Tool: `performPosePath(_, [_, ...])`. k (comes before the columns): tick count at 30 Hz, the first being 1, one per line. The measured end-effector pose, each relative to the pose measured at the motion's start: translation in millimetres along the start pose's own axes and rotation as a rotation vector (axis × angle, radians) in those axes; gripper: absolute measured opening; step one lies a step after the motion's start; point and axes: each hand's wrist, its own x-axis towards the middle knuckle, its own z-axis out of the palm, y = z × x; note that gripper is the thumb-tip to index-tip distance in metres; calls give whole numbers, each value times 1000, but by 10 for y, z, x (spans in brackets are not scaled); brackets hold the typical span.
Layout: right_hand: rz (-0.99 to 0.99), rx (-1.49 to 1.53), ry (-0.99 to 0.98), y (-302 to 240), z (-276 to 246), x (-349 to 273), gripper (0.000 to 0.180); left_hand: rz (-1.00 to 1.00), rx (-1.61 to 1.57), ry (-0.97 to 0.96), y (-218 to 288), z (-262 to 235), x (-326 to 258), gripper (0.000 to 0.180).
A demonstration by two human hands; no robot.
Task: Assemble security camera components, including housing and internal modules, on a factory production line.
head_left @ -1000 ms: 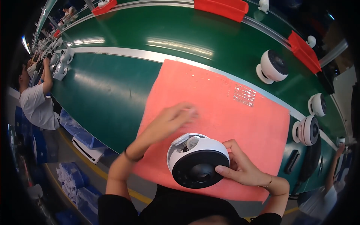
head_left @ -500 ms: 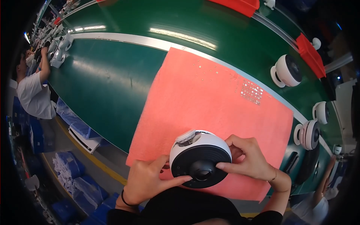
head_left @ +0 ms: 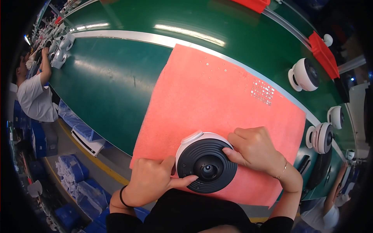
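Round white camera point(head_left: 210, 149), black ridged face and lens tipped up toward you, is held over the near part of the pink mat point(head_left: 198, 97); contact with the mat, cannot tell. Your left hand point(head_left: 150, 179) grips its left rim, thumb across the face. Your right hand point(head_left: 257, 149) grips the upper right rim, thumb on the ridges, fingers curled. Small shiny metal parts point(head_left: 262, 92) lie in rows, far right of the mat.

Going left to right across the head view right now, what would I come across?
Left-side co-worker in white, left hand, held black-fronted round device, right hand, farthest white ball-shaped device.
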Motion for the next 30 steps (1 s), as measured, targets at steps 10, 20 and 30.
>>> performPosePath(10, [-315,14,192,-398,0,32,36,-80,-26,-78,-26,8,6,46])
performPosePath(20, [-388,451,-19,-368,-40,-3,48,-12,32,-11,-71,6,35,50])
performPosePath(30, [246,1052,-30,-131,120,-129,57,-191,-1247,-165,-84,366,65,77])
